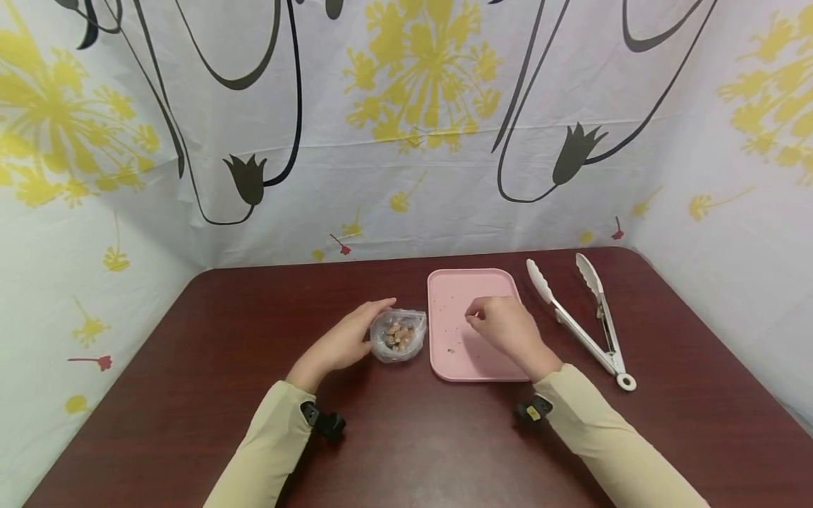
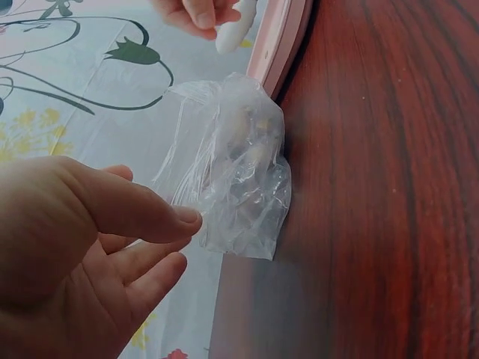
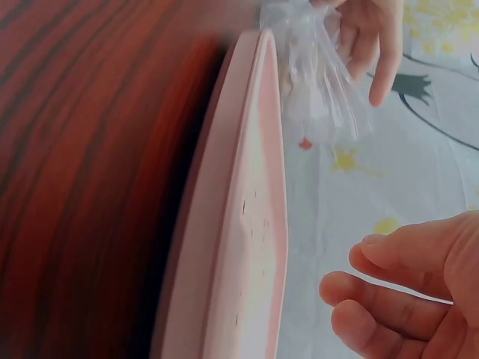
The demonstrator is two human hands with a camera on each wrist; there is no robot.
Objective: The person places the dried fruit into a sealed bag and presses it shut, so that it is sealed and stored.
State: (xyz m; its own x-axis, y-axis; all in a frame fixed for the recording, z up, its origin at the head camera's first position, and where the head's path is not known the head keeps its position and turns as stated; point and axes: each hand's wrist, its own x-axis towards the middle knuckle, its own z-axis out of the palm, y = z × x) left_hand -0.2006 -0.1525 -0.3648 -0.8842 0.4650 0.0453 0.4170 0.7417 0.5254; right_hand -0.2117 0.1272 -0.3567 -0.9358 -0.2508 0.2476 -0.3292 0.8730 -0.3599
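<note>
A clear plastic bag (image 1: pixel 414 337) stands open on the table with brown shelled nuts (image 1: pixel 399 336) inside, blurred by the plastic in the left wrist view. Along the bag's left side lies my left hand (image 1: pixel 345 341), its thumb and fingers spread loosely at the plastic. Above the pink tray (image 1: pixel 447 367) hovers my right hand (image 1: pixel 508 328). Its fingers bend loosely, and no object shows between thumb and fingertips in the right wrist view. A few dark crumbs (image 1: pixel 451 351) are scattered over the tray.
White-tipped metal tongs (image 1: pixel 581 331) lie spread apart to the right of the tray. Everything rests on a dark red-brown wooden table (image 1: pixel 254 317). Behind and at both sides hangs a white cloth (image 1: pixel 381 183) with yellow and grey flowers.
</note>
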